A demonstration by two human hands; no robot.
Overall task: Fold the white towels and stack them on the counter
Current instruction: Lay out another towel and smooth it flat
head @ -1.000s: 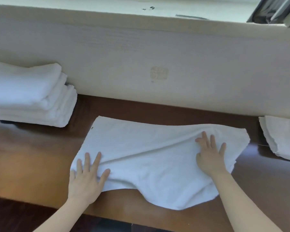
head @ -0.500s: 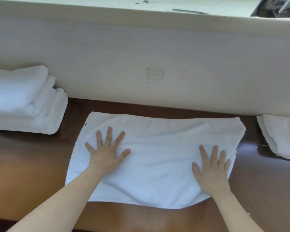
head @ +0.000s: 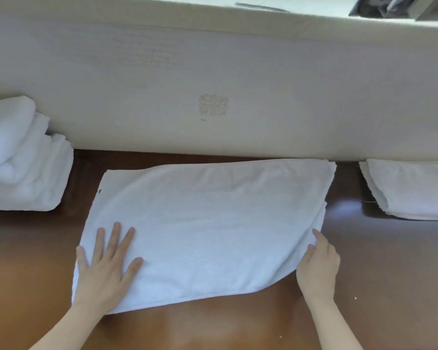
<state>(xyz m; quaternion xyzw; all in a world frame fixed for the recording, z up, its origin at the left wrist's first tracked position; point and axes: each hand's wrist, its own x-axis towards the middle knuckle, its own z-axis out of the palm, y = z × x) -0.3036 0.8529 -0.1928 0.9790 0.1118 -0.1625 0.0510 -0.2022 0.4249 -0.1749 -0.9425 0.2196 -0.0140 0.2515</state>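
Half a second earlier both palms were pressed flat on the towel point(head: 207, 223). Now the right hand point(head: 318, 266) has been drawn off to the towel's near right edge, where the fingers are curled and the cloth appears to be pinched between thumb and forefinger. The left hand point(head: 106, 271) has been slid back to the near corner opposite that grip and is laid flat with its fingers spread. The creases seen a second ago have been pressed out, so smoothing can be judged done, and a fold from the pinched edge across toward the flat hand is probably being set up. The towel is spread on the counter point(head: 212, 324), reaching away from the grip to the left and back. The counter is of glossy brown wood. A stack point(head: 23, 168) of folded towels is seen well beyond the flat hand, far from the grip. A flatter pile point(head: 409, 190) lies behind the grip to its right, apart from the towel. Behind all stands a pale panel point(head: 212, 59), with a faint mark point(head: 213, 104) on it.
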